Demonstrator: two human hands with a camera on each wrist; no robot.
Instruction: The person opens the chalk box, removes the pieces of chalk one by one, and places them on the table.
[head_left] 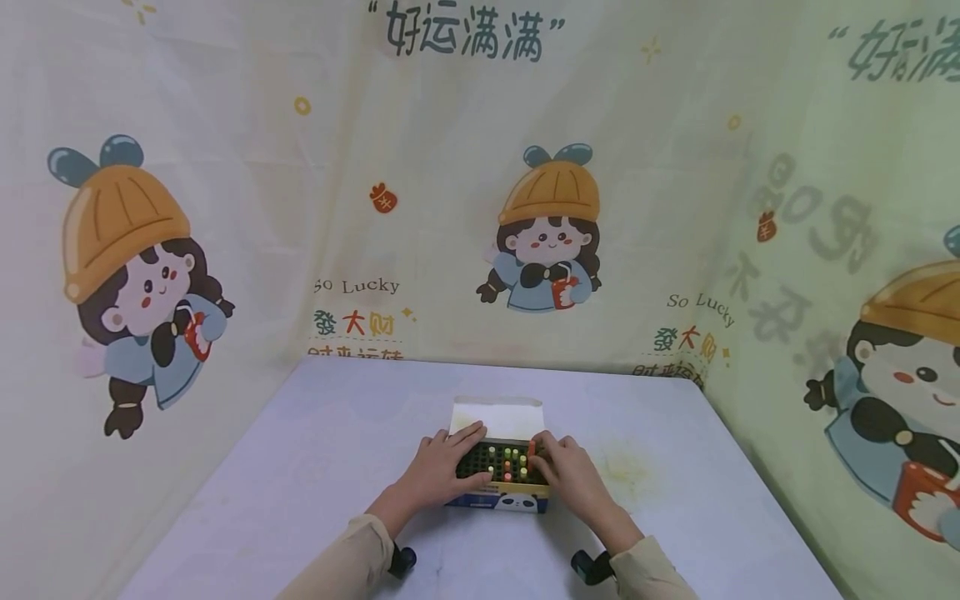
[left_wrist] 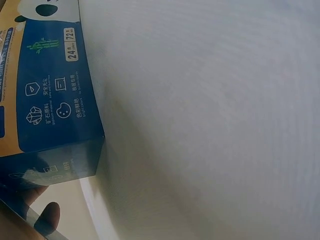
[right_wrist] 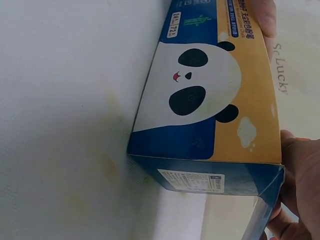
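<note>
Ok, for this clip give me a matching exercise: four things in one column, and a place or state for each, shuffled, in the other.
Things:
1. left hand
2. right hand
3. box lid flap
4. yellowish stain

Places or states:
a. on the table, to the right of the box
b. folded open, standing behind the tray of sticks
c. rests on the left part of the box top
d. fingers at a red stick on the right part

Pairs: 1-c, 2-d, 3-b, 4-a
</note>
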